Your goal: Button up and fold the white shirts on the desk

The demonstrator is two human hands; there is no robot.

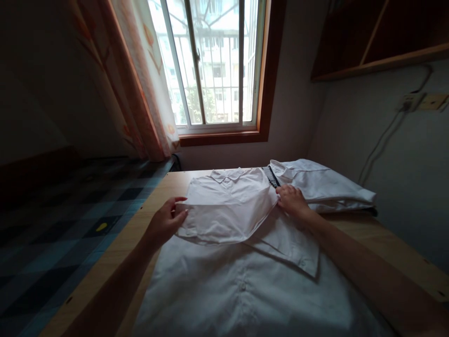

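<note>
A white button-up shirt (245,290) lies spread on the wooden table, its collar (226,175) at the far end and a button placket down the front. Its upper part bulges up with a curved lower edge. My left hand (168,219) pinches the left end of a flat white sleeve (203,214) laid across the chest, thumb on top. On the opposite side, my right hand (291,197) is closed on the shirt's right edge, fingertips partly hidden. Below it, a cuff (304,262) with a button points toward me over the front.
Folded white clothing (315,180) is stacked at the table's far right, beside a dark striped piece (270,176). A checked bed (70,234) adjoins the table (150,206) on the left. Beyond are a curtain (140,107) and window (213,70); a cord (377,145) hangs at right.
</note>
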